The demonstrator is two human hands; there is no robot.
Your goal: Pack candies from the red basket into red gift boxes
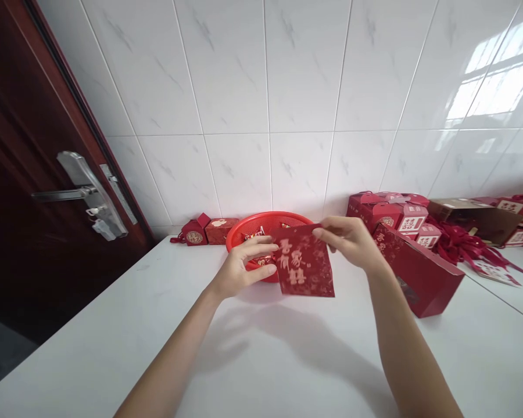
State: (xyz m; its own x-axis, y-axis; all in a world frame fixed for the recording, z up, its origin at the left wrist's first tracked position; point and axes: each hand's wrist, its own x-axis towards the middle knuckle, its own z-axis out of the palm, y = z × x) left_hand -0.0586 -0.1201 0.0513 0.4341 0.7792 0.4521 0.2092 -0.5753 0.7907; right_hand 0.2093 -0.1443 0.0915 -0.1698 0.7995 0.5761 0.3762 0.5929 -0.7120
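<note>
In front of me hangs a flat red printed piece with pale gold characters, held upright above the white table. My right hand pinches its upper right corner between thumb and fingers. At its left edge is my left hand, thumb and fingers apart and the fingertips close to the edge; whether they touch it I cannot tell. Behind both, a red plastic basket holds small wrapped packets, and the flat piece hides part of it.
Two small red boxes stand left of the basket against the tiled wall. To the right are a large red box, stacked red gift boxes, red ribbons and an open brown-lined box. A dark door is far left.
</note>
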